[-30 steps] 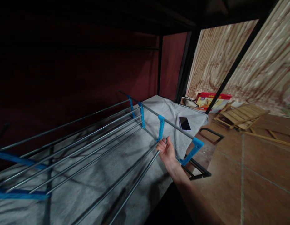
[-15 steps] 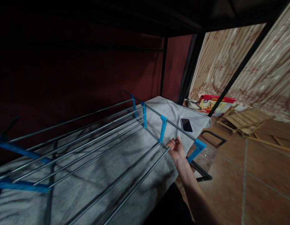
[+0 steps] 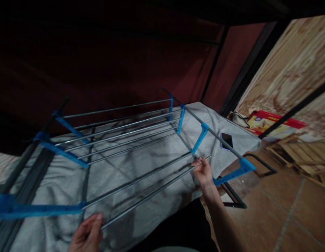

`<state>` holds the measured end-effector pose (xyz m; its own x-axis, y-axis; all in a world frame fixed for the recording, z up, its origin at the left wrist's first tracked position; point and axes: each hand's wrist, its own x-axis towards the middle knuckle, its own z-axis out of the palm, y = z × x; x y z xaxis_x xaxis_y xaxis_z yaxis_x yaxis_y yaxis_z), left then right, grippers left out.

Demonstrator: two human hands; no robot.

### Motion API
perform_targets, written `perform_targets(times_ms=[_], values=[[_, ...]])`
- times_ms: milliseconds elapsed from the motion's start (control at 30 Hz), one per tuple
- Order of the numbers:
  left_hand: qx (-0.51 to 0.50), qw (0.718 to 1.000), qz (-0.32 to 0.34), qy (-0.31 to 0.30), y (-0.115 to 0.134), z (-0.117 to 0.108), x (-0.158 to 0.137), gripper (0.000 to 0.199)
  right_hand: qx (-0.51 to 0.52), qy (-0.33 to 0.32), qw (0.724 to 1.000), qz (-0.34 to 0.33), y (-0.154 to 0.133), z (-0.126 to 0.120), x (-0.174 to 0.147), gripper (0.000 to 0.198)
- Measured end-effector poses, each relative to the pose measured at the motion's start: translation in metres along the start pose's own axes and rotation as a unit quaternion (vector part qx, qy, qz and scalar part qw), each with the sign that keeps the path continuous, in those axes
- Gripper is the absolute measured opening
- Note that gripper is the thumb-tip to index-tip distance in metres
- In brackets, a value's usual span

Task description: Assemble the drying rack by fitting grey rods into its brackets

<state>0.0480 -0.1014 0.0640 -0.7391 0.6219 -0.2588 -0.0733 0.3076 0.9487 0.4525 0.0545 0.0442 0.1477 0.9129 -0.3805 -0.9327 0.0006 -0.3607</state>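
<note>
A loose metal rod (image 3: 152, 196) lies across both my hands, low over the grey blanket. My right hand (image 3: 203, 172) pinches it near its far end, which sticks out past the fingers. At the near end, my left hand (image 3: 87, 231) has its thumb and fingers closed round the rod; the tip is hidden there. Beyond the hands stands a rack frame of metal bars (image 3: 141, 177) joined by blue plastic brackets (image 3: 199, 138). One blue bracket (image 3: 232, 174) lies right of my right hand, and another blue bracket (image 3: 47, 210) is above and left of my left hand.
A phone (image 3: 226, 141) rests on the grey blanket (image 3: 201, 112). Dark bed posts (image 3: 254, 66) rise behind. On the tiled floor (image 3: 277, 206) are a red and yellow box (image 3: 275, 124), a wooden slatted piece (image 3: 304, 154) and a black tube frame (image 3: 233, 196).
My left hand has come into view at the rod's near end. The view has swung left, showing the rack's left side. My right hand still holds the rod, whose end now protrudes.
</note>
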Motion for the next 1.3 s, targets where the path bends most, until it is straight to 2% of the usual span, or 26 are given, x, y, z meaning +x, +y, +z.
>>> perform_targets(times_ms=[100, 167, 233, 333, 400, 600, 733, 833, 900, 933, 1000, 1067, 1200, 1300], values=[[-0.207, 0.978, -0.038, 0.015, 0.018, 0.018, -0.007, 0.041, -0.074, 0.000, 0.995, 0.071, 0.027, -0.002, -0.011, 0.019], [-0.303, 0.951, -0.065, -0.018, 0.031, 0.025, -0.009, 0.041, -0.111, 0.000, 0.987, 0.114, 0.041, -0.003, -0.021, 0.018], [-0.342, 0.933, -0.077, -0.076, 0.041, 0.028, -0.012, 0.035, -0.150, 0.010, 0.978, 0.144, 0.051, -0.006, -0.030, 0.015], [-0.348, 0.932, -0.055, -0.087, 0.051, 0.033, -0.020, 0.029, -0.227, -0.002, 0.956, 0.185, 0.060, -0.012, -0.040, 0.011], [-0.338, 0.932, -0.039, -0.124, 0.056, 0.040, -0.029, 0.030, -0.270, -0.019, 0.941, 0.202, 0.065, -0.018, -0.044, 0.014], [-0.263, 0.930, 0.053, -0.252, 0.070, 0.067, -0.059, 0.025, -0.349, -0.053, 0.914, 0.202, 0.072, -0.031, -0.043, 0.020], [-0.222, 0.927, 0.089, -0.291, 0.084, 0.076, -0.069, 0.025, -0.399, -0.073, 0.891, 0.202, 0.069, -0.032, -0.041, 0.031], [-0.212, 0.930, 0.125, -0.271, 0.105, 0.074, -0.070, 0.026, -0.457, -0.074, 0.871, 0.163, 0.059, -0.022, -0.048, 0.034], [-0.212, 0.932, 0.162, -0.245, 0.123, 0.070, -0.068, 0.026, -0.505, -0.072, 0.856, 0.088, 0.050, -0.009, -0.059, 0.035], [-0.214, 0.931, 0.180, -0.234, 0.133, 0.068, -0.067, 0.026, -0.539, -0.071, 0.839, 0.023, 0.047, 0.001, -0.066, 0.036], [-0.222, 0.926, 0.213, -0.221, 0.154, 0.065, -0.066, 0.026, -0.622, -0.095, 0.771, -0.103, 0.045, 0.022, -0.081, 0.041], [-0.227, 0.916, 0.239, -0.228, 0.175, 0.065, -0.067, 0.027, -0.657, -0.155, 0.718, -0.169, 0.050, 0.045, -0.095, 0.048], [-0.206, 0.890, 0.324, -0.248, 0.215, 0.078, -0.076, 0.030, -0.678, -0.254, 0.648, -0.237, 0.073, 0.086, -0.115, 0.058], [-0.168, 0.855, 0.415, -0.261, 0.238, 0.094, -0.090, 0.032, -0.703, -0.285, 0.609, -0.231, 0.082, 0.106, -0.118, 0.054]])
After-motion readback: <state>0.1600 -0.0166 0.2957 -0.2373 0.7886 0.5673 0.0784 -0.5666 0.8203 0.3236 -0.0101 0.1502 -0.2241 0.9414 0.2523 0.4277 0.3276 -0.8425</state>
